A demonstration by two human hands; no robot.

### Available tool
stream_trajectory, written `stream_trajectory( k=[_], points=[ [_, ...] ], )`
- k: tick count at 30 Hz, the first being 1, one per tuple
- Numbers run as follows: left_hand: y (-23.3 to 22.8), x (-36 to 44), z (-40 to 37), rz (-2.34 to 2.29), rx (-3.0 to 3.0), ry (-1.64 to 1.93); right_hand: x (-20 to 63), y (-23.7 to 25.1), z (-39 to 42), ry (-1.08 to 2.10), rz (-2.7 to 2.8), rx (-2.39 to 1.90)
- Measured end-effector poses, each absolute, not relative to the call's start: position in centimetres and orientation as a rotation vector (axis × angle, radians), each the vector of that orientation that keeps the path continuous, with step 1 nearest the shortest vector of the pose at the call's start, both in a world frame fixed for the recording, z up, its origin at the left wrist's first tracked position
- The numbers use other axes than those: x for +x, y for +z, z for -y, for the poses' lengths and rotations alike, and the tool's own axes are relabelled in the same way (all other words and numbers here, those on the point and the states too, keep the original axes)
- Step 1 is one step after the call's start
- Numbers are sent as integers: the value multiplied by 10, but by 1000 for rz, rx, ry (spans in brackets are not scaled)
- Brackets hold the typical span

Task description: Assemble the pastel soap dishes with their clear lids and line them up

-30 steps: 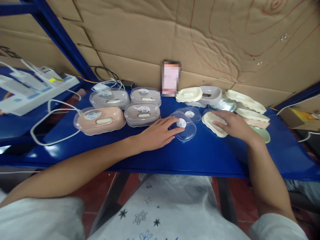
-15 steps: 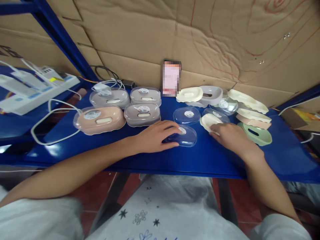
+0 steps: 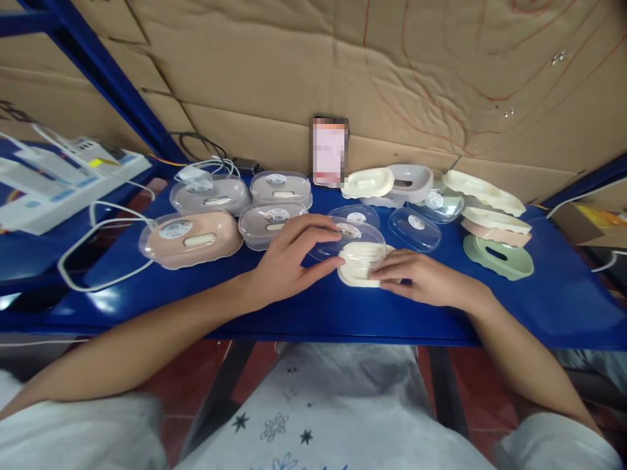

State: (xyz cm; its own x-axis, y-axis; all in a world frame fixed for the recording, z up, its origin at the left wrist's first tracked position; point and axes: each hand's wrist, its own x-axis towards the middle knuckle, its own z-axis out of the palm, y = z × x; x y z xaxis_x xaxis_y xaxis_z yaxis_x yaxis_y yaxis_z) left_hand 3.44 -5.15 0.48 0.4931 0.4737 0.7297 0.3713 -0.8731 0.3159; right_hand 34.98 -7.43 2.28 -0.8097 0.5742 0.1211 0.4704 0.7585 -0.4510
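The blue counter (image 3: 401, 313) carries four closed soap boxes (image 3: 191, 238) at left; the loose trays at right overlap and resist counting. The phone (image 3: 330, 151) screen is blurred. The left hand (image 3: 284, 261) grips a clear lid (image 3: 350, 236), fingers curled around its edge, above a cream soap tray (image 3: 360, 266). The right hand (image 3: 421, 281) steadies that tray at counter centre, fingers narrowly spread. Three clear lids lie loose behind.

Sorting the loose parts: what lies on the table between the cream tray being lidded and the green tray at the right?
In the head view, only the right hand and bare blue table lie between the cream tray and the green tray.
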Motion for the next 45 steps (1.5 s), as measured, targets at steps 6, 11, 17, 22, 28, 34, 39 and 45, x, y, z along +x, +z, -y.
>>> stream_trajectory(
  k=[6,11,17,22,28,34,39,45],
  points=[
    [-8,36,44,-827,2729,1291,353,26,72,269,2561,-934],
    [-2,29,35,-1065,2825,1249,392,33,49,-140,2432,-1466],
    [-1,23,22,-1238,2897,1091,484,59,57,-102,2099,-2173],
    [-4,24,20,-1197,2920,977,538,39,92,-66,1937,-2421],
    [-5,31,30,-1029,3005,849,502,-2,131,-50,2100,-2074],
    [-16,38,35,-904,3002,760,418,11,155,-49,2320,-1372],
    [-11,34,35,-898,2981,875,354,21,137,44,2553,-999],
    [-2,31,40,-745,2981,977,314,18,111,-39,2712,-783]
  ],
)
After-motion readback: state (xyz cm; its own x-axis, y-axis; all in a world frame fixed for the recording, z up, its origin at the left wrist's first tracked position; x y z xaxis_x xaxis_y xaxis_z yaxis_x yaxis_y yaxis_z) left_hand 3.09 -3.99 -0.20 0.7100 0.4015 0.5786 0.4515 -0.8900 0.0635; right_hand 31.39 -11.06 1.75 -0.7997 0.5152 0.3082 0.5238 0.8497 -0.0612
